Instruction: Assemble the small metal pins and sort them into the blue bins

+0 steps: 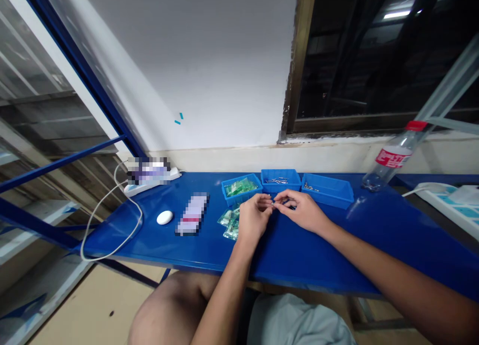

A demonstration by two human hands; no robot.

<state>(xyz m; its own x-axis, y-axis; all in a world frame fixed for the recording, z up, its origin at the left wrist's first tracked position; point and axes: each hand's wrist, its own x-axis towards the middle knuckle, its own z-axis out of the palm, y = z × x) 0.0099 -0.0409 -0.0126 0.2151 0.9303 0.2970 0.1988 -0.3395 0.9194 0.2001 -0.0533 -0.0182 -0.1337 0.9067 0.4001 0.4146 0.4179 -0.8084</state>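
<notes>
At the blue surface (322, 255) | left hand (254, 216), right hand (301, 211) | fingers (270, 201) pinching small dark part (279, 202) | blue plastic bins (327, 197) just beyond

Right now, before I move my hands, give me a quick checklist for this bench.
1. Small part between the fingertips of the left hand and right hand: cannot tell, too small to make out.
2. Green packets in the left blue tray: ok, inside the tray.
3. Metal pins in the middle blue tray: ok, inside the tray.
4. Small metal parts in the right blue tray: ok, inside the tray.
5. Loose green packets: not ok, lying on the blue tabletop outside the trays, beside the left hand.
</notes>
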